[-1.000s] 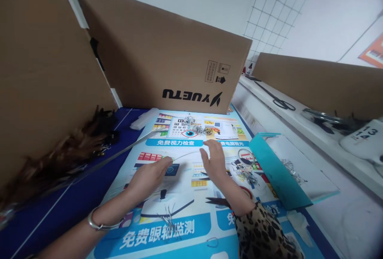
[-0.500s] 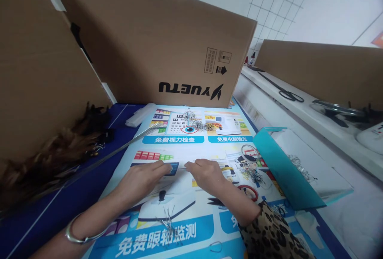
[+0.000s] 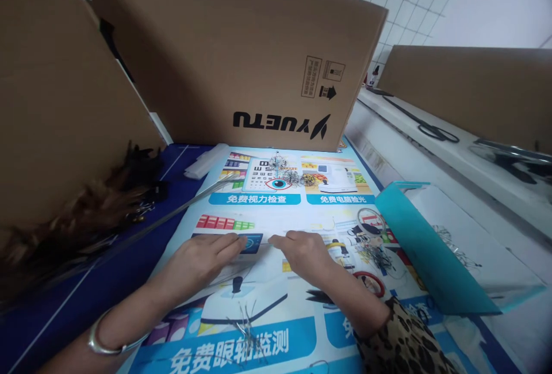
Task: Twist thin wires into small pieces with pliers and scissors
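Over the printed poster sheet, my left hand is closed, thumb and fingers pinched together. My right hand faces it in a similar pinch, a short gap away. A faint thin wire seems to run between the two sets of fingertips; its ends are hidden in my fingers. Nearer to me lies a loose bunch of thin wires. To the right of my right hand is a tangle of fine wires, with a red ring below it. Dark pointed tips show beside my right forearm.
Wire clusters lie toward the back. A teal open box with wires inside stands at right. Brown feathers and long thin rods lie at left. Cardboard walls off the back; scissors rest on a ledge.
The view has shifted slightly, so the scene sits a little differently in the picture. Both hands keep their pinch, with nearly the same gap between them.
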A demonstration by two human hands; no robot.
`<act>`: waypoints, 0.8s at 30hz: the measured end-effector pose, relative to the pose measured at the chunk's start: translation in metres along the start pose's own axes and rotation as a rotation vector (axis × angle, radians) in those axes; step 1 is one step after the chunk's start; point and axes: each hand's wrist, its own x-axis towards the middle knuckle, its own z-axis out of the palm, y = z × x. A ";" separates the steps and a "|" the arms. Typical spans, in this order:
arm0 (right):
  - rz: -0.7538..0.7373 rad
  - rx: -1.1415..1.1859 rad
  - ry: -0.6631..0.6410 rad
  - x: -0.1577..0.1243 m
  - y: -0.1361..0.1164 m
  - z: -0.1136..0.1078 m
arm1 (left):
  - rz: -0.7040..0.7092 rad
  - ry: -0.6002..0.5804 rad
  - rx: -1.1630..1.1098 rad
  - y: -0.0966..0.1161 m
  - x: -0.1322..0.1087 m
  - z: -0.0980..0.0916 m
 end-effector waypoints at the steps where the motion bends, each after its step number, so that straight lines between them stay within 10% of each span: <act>1: -0.003 -0.002 -0.003 0.000 0.000 0.000 | -0.009 -0.020 -0.037 -0.001 0.001 -0.001; 9: -0.151 0.024 -0.045 0.000 0.003 -0.001 | -0.081 -0.358 -0.574 -0.003 0.014 -0.027; 24: -0.083 -0.057 -0.084 0.004 0.008 0.005 | -0.253 -0.270 -0.515 -0.016 0.010 -0.012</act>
